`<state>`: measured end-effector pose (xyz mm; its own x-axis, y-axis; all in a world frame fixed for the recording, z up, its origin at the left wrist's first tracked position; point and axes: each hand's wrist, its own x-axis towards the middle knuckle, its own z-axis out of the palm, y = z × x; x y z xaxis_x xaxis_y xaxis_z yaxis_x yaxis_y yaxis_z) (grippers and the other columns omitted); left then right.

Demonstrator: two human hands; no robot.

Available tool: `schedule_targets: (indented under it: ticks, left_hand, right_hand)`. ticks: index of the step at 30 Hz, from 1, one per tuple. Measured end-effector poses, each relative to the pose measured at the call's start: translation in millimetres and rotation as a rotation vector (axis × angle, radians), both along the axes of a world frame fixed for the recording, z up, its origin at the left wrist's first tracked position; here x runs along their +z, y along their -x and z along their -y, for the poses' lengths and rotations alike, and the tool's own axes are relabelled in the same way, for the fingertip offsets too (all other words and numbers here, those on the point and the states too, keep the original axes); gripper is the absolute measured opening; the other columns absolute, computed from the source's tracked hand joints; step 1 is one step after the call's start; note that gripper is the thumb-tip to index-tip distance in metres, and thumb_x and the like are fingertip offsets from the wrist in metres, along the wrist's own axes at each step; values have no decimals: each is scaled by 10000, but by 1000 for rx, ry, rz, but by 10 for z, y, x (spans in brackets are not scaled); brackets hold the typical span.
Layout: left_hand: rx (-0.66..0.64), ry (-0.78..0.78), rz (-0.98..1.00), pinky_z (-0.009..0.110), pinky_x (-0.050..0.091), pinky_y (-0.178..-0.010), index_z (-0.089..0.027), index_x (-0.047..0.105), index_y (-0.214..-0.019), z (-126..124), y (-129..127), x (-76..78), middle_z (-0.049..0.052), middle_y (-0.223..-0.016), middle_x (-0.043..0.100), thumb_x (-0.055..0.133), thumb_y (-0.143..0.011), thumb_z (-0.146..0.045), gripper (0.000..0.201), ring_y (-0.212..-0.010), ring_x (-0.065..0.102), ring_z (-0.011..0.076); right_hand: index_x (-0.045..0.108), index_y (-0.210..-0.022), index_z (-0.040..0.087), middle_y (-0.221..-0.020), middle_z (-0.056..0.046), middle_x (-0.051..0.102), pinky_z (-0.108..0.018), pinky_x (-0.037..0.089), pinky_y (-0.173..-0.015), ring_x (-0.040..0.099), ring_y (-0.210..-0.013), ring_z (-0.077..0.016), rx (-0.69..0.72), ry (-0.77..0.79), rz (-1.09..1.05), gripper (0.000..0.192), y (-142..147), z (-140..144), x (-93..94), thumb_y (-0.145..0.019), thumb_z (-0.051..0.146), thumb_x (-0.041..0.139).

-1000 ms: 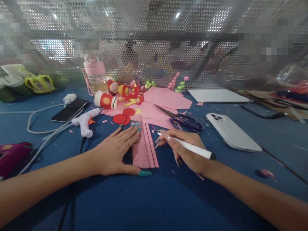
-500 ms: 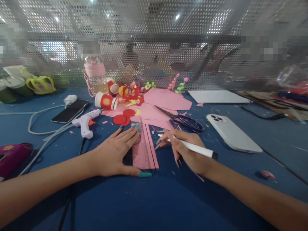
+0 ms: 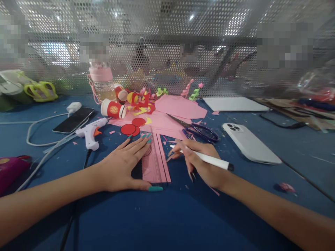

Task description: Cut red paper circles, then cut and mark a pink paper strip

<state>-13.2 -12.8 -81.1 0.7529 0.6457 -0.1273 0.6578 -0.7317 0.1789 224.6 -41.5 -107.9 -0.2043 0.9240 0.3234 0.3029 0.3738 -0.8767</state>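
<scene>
My left hand (image 3: 123, 164) lies flat with its fingers spread, pressing a clear ruler (image 3: 154, 167) onto a strip of pink paper (image 3: 165, 176). Dark lines run lengthwise along the paper, to the right of the ruler. Just right of the paper, my right hand (image 3: 202, 162) grips a white marker (image 3: 211, 160) with a black end. The marker slants, its other end pointing left toward the strip but apart from it. Red paper circles (image 3: 128, 129) lie beyond my left fingertips, and blue-handled scissors (image 3: 202, 131) rest on pink sheets (image 3: 180, 107) beyond my right hand.
To the left are a glue gun (image 3: 90, 133), a black phone (image 3: 74, 120) and a white charging cable (image 3: 28, 136). A red paper cup (image 3: 113, 108) lies near a pink-topped bottle (image 3: 101, 82). A white phone (image 3: 250, 143) is at right. Perforated metal (image 3: 162, 75) stands behind.
The whole view has shifted slightly, so everything sits a little farther left and higher. Both hands keep their places against the ruler and the paper.
</scene>
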Motion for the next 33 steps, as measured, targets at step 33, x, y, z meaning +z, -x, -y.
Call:
schedule_targets:
  ticks: [33]
  left_hand:
    - [-1,-29,9,493,97,-1144,-107,204,-1467,-3,6,-3,162,-1527,156,385,-726,-795,1027,-1420,141,300]
  right_hand:
    - [659,-833,184,-487,17,569,-239,485,-418,629,-460,-146,-29,-38,45,441,-14,13,25,-880,560,434]
